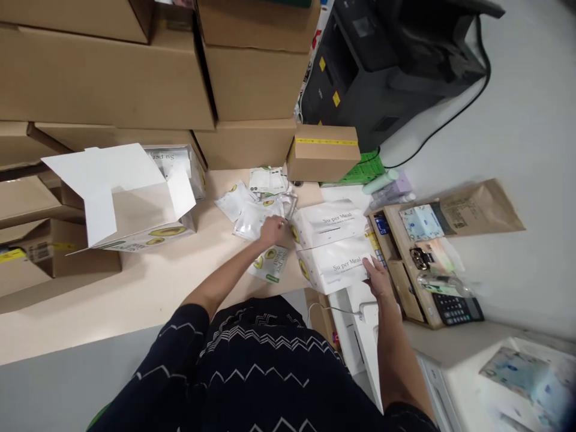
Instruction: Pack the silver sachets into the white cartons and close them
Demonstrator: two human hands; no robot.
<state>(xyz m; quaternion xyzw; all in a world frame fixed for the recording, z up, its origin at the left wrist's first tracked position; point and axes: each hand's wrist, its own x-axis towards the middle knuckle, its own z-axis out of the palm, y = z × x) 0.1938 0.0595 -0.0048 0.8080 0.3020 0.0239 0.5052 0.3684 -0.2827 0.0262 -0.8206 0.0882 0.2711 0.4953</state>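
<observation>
Two white cartons printed "Su per Meal" lie side by side at the right end of the table. My right hand [378, 277] grips the outer edge of the nearer carton [337, 264], thumb on top. The farther carton [330, 222] lies against it. My left hand [273, 231] is closed above the silver-white sachets [251, 219], just left of the cartons; what its fingers hold, if anything, is hidden. Below that hand lies an avocado-printed sachet [271, 264]. More sachets [267, 180] are heaped behind.
An open white carton [144, 207] stands on the left, flaps spread. Brown cardboard boxes [103, 78] are stacked along the back. A small taped box [323, 153] sits before the black printer [355, 78]. A wooden organizer [405, 288] and calculator [459, 309] are at right.
</observation>
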